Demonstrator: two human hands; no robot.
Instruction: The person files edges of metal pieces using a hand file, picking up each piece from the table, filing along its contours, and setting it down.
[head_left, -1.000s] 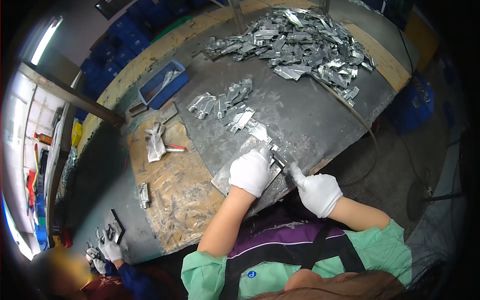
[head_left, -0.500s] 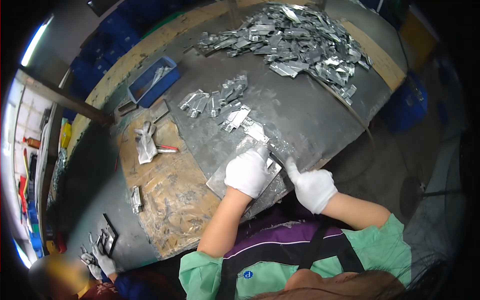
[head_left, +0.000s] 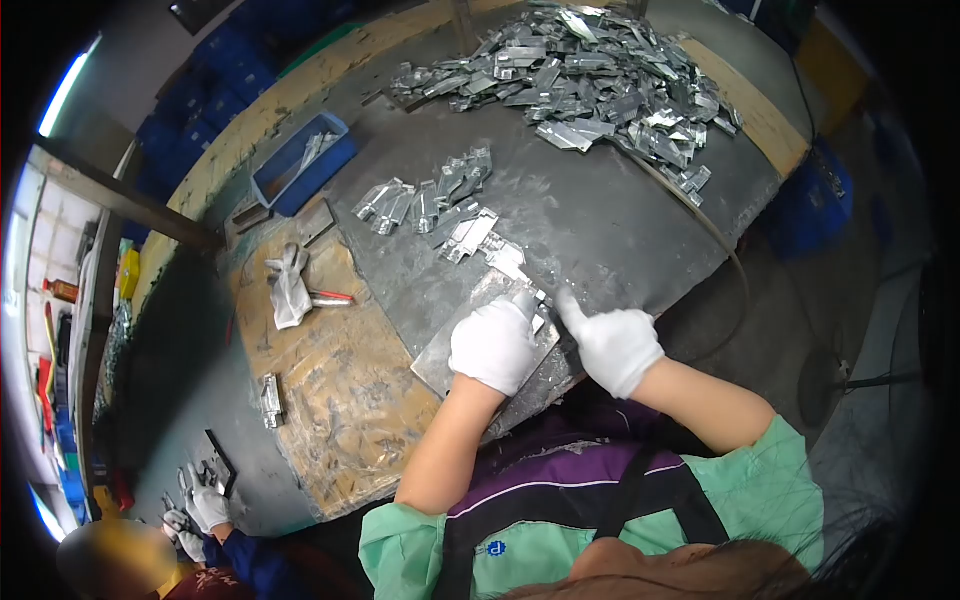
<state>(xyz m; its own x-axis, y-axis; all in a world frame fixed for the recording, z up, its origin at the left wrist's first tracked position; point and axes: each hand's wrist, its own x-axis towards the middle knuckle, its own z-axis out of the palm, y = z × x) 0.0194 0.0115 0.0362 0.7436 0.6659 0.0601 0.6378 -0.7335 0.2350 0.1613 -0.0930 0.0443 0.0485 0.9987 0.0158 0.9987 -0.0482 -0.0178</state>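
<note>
My white-gloved left hand [head_left: 493, 348] is closed on a small silvery metal part [head_left: 539, 323], pressing it down on a flat metal plate [head_left: 432, 366] at the bench edge. Most of that part is hidden under the fingers. Just to the right, my gloved right hand [head_left: 617, 348] is closed with its index finger stretched forward. It appears to grip a dark narrow tool, perhaps a file, mostly hidden by the hand. Beyond the plate lie flat metal parts [head_left: 470, 236], and bright filings are scattered around it.
A large heap of metal parts [head_left: 600, 80] covers the far bench. At the left are a blue bin [head_left: 300, 170], a spare glove [head_left: 290, 290], red-handled pliers [head_left: 330, 298] and a brown board [head_left: 350, 420]. A co-worker's gloved hands [head_left: 205, 505] are at lower left.
My right hand has shifted a little forward and left, closer to the part. My left hand stays in place. The co-worker's hands have moved slightly.
</note>
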